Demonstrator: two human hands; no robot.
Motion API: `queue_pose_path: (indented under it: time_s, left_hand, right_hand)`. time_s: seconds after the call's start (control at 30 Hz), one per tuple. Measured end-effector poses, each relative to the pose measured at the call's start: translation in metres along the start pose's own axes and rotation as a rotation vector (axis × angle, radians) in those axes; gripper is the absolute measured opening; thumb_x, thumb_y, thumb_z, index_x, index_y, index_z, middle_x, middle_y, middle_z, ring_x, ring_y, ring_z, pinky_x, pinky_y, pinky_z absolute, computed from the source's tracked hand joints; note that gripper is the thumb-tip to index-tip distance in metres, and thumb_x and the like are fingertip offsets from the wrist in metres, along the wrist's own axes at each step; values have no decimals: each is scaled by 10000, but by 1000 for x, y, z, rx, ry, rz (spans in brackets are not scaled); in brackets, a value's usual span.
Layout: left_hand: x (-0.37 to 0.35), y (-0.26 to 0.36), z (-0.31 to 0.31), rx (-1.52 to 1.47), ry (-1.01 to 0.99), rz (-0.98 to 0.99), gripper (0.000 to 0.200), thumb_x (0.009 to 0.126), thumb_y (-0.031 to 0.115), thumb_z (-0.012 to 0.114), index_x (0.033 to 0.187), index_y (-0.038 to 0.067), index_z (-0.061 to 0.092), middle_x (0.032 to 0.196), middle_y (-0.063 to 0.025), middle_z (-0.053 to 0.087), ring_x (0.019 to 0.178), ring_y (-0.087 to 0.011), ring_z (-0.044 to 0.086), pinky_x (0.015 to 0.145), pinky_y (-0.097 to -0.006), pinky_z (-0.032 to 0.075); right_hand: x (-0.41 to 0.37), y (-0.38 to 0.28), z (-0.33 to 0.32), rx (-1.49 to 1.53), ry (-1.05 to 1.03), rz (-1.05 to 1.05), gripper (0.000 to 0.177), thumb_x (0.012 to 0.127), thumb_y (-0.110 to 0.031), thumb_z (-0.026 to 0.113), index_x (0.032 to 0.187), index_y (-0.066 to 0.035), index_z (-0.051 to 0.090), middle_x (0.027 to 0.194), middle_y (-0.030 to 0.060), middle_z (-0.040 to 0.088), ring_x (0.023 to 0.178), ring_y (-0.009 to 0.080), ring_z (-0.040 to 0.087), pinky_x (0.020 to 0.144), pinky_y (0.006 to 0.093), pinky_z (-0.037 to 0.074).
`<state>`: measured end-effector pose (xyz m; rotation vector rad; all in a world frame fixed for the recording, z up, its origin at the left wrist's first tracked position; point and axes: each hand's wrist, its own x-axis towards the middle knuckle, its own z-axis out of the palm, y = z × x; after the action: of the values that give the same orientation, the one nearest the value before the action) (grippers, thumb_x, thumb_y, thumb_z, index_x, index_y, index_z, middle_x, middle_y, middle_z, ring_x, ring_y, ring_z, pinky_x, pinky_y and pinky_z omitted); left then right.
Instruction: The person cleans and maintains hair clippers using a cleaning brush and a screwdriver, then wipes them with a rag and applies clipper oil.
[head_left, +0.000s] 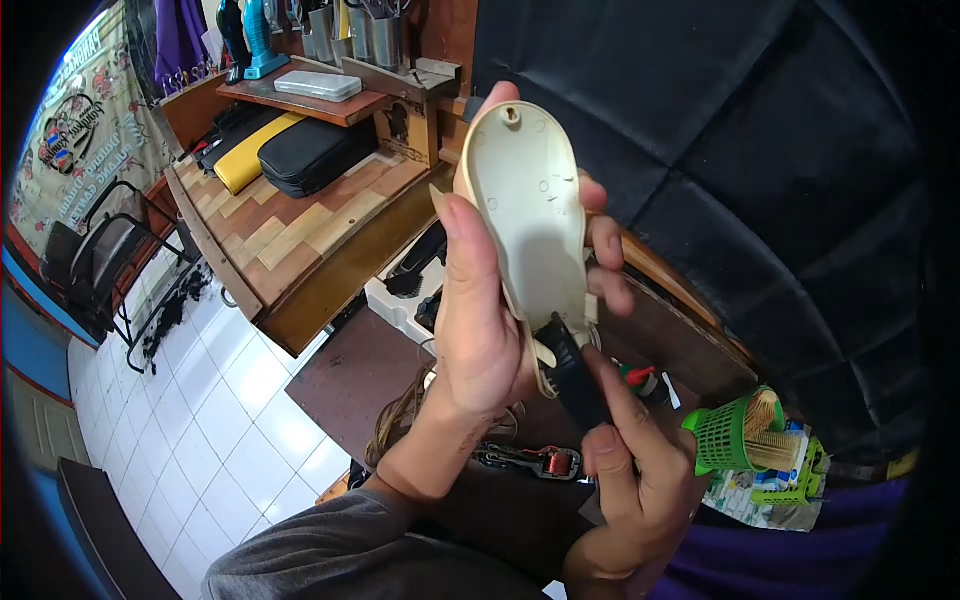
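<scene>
My left hand (pixel 475 310) is wrapped round a cream plastic half shell (pixel 535 200), its hollow inside facing me. The thumb lies along the left rim and the fingers come round from behind on the right. The shell has a small hole post at its top and dark specks inside. My right hand (pixel 640 460) pinches a narrow black piece (pixel 575 375) whose kind I cannot make out. Its upper end sits at the shell's lower opening. Below the hands lies a metal mechanism with a red coil (pixel 558 463), beside a brownish cord (pixel 400 410).
A wooden counter (pixel 300 235) at the upper left carries a black case (pixel 315 155) and a yellow pouch (pixel 255 150). A white foam tray (pixel 395 305) lies behind my left hand. At right stands a green basket (pixel 725 435) with wooden sticks. A black chair (pixel 105 245) stands far left.
</scene>
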<state>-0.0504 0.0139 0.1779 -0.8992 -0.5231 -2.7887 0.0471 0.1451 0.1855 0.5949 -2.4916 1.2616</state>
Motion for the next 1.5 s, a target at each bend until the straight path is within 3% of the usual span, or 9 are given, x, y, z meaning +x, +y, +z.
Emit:
queue_pose_path:
  time_s: [0.13,0.3,0.47,0.8,0.9,1.03,1.3,1.43,1.5]
  left_hand:
    - [-1,2,2,170,80,40,663,1025,598,271,1547,198,188,1046,-146,517,696,-201,539,500,-259,487]
    - [-5,-5,0,293,74,-42,702,1018,616,240,1549,162,175,1064,-103,520,758,-175,592,635,-325,564]
    - [1,0,-1,70,319,-7,645,1024,604,251,1488,157,269,1075,-112,540,792,-204,593,620,-332,559]
    - [-4,1,-2,47,303,-66,637,1029,593,242,1508,175,246,1066,-122,557,800,-219,613,667,-334,564]
    - [-2,0,2,15,237,-91,620,1035,573,264,1505,168,252,1090,-146,560,805,-241,622,692,-340,570]
    - [-13,-13,21,234,67,-403,690,1029,578,277,1556,151,152,1172,-205,554,984,-323,659,825,-387,578]
    - [-5,-17,5,49,62,-584,679,1040,535,308,1542,87,212,1334,-307,513,1189,-428,580,1005,-477,504]
    - [-19,-27,14,396,-110,-682,677,1050,481,352,1524,11,240,1386,-266,504,1238,-330,561,1080,-420,421]
    - [-18,-30,14,435,-122,-648,641,1059,448,345,1525,20,245,1393,-271,495,1265,-338,542,1083,-420,427]
  right_hand:
    - [-2,0,17,100,79,35,419,974,-133,520,1361,24,554,766,110,697,558,120,607,528,277,459]
    - [2,4,25,37,98,-22,479,922,48,465,1399,42,502,725,68,667,513,109,547,505,249,441]
    - [2,-4,6,-86,25,-78,477,825,-30,615,1302,-29,631,683,135,614,609,244,575,676,368,462]
    - [3,6,6,-21,25,-153,474,887,-43,665,1353,-94,601,858,137,696,631,232,642,575,347,508]
    - [0,6,2,-35,-10,-56,459,845,-61,718,1297,-105,656,669,57,550,545,193,525,522,330,451]
    - [12,26,20,-147,454,-185,452,786,-16,747,1224,-121,710,629,45,482,528,171,475,508,325,421]
    - [-2,31,-24,-80,32,-137,476,769,23,735,1223,-118,709,638,70,550,544,172,528,530,306,453]
    - [12,50,-9,-168,595,-76,413,800,33,722,1202,-59,708,663,72,600,562,131,557,547,305,471]
    - [8,53,-18,-163,595,-119,395,814,42,712,1200,-39,703,699,84,652,556,116,591,567,284,491]
